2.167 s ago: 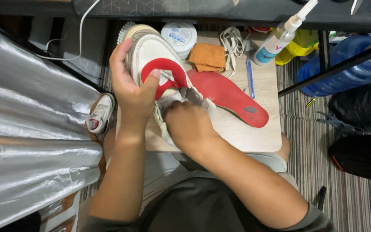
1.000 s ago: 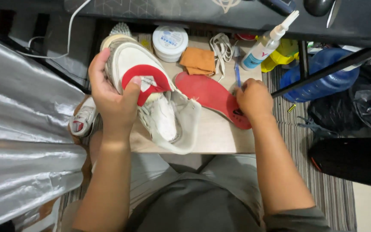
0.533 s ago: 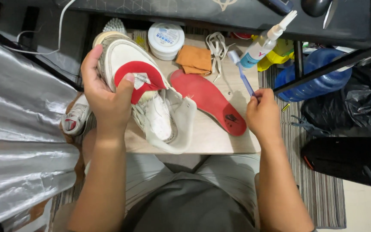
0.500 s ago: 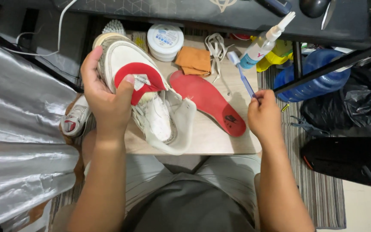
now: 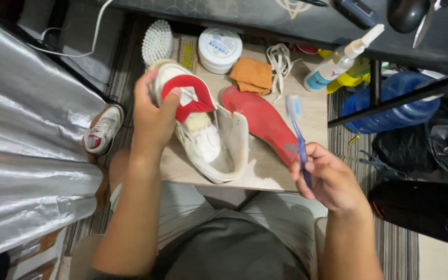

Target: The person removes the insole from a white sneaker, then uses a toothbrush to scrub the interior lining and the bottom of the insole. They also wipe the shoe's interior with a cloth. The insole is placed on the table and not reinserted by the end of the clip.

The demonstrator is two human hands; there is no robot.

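Left hand [image 5: 151,116] grips shoe [image 5: 203,132]; right hand [image 5: 330,179] grips toothbrush [image 5: 297,129]; lidded tub [image 5: 220,49], spray bottle [image 5: 338,61] on table [image 5: 265,171].

Sneaker [image 5: 203,132]: white matt leather, scuffed, red cloth tongue. Beside it, insole [image 5: 263,122] red smooth foam-like. Toothbrush [image 5: 297,137] translucent blue plastic. Board [image 5: 265,171] pale matt wood. Orange cloth [image 5: 252,77] soft, creased.
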